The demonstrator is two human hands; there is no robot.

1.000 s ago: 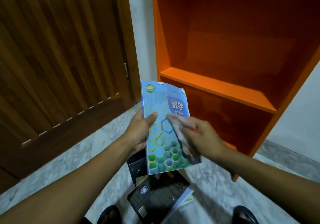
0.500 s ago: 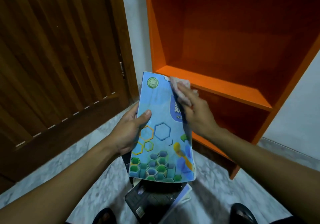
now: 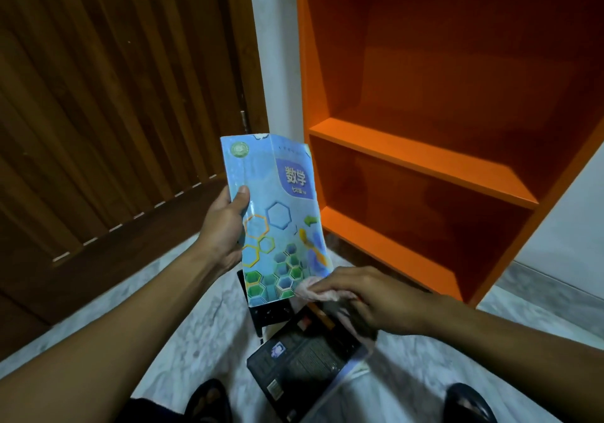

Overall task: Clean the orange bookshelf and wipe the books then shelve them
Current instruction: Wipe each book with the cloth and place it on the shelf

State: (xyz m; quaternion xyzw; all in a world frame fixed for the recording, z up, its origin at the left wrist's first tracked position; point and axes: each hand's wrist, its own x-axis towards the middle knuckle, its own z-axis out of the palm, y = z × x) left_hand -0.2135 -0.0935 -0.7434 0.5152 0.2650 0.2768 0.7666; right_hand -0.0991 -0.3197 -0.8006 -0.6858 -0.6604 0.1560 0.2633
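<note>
Blue book point(image 3: 277, 220) upright, left hand point(image 3: 222, 226) gripping

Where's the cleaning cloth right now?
The pinkish cloth is low in the head view, gripped by the right hand at the bottom right corner of the blue book, above the dark books on the floor.

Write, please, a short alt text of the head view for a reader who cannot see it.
A person's left hand holds a blue textbook upright while the right hand pinches a pale cloth at the book's lower right corner. Behind stands an orange bookshelf; dark books lie on the marble floor below.
</note>
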